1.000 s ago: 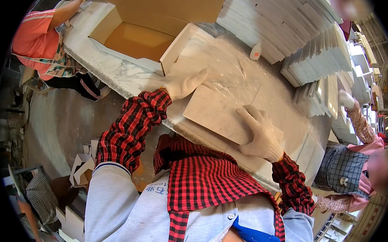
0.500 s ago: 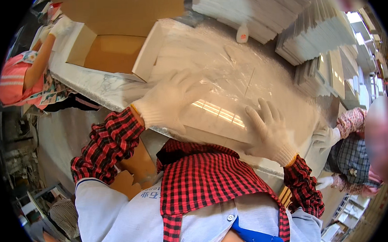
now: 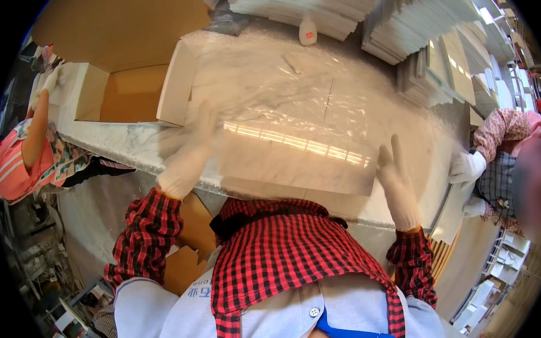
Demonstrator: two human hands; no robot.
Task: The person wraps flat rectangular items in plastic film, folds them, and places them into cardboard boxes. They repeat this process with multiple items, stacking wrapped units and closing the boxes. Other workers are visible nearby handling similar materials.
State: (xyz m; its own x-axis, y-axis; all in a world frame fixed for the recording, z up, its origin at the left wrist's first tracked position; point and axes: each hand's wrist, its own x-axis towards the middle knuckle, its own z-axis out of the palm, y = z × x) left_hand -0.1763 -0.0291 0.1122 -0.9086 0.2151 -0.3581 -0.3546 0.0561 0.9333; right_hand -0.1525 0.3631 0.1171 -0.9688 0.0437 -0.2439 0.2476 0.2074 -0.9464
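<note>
Glossy pale slab (image 3: pixel 297 161) at the worktop's (image 3: pixel 131 138) near edge, between a blurred gloved left hand (image 3: pixel 190 155), grip unclear, and a right hand (image 3: pixel 398 184) with fingers apart; probably heavy, stiff, brittle and slick, best held by both short ends.

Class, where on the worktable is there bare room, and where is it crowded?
Bare-looking: the strip between the open box and the near edge of the worktable; the patch between the right hand and the co-worker's gloved hand. Crowded: back right, with stacked slabs; the middle, with clear film and a tile.
</note>
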